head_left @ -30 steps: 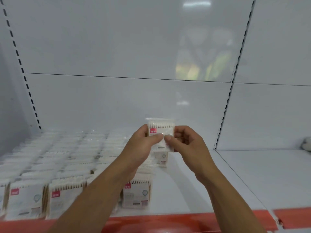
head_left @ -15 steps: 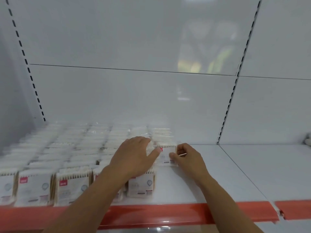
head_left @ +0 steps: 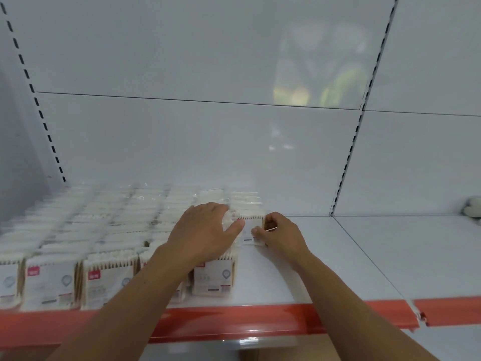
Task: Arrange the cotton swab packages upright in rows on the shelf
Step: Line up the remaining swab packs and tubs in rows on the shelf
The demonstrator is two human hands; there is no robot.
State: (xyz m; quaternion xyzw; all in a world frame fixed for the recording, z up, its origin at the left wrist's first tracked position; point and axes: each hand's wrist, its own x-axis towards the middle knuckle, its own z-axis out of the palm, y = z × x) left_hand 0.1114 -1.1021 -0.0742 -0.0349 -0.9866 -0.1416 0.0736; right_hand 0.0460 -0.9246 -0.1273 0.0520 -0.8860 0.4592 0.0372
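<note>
Your right hand (head_left: 281, 235) pinches the right side of a small clear cotton swab package (head_left: 251, 227). It stands upright mid-depth on the white metal shelf (head_left: 338, 256), at the right end of the packed rows (head_left: 91, 230). Your left hand (head_left: 205, 230) lies flat, fingers spread, on neighbouring tops, thumb against the package. Bare shelf opens rightward along the red front edge strip (head_left: 260, 319). A blurry white object (head_left: 472, 207) sits far right.

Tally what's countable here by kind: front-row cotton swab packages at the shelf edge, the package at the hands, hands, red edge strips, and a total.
Front-row packages: 5 (one cut off at left, one mostly behind the left forearm)
Held package: 1
Hands: 2, left hand and right hand
Red edge strips: 2
Total: 10
Rows behind: too blurred to count
</note>
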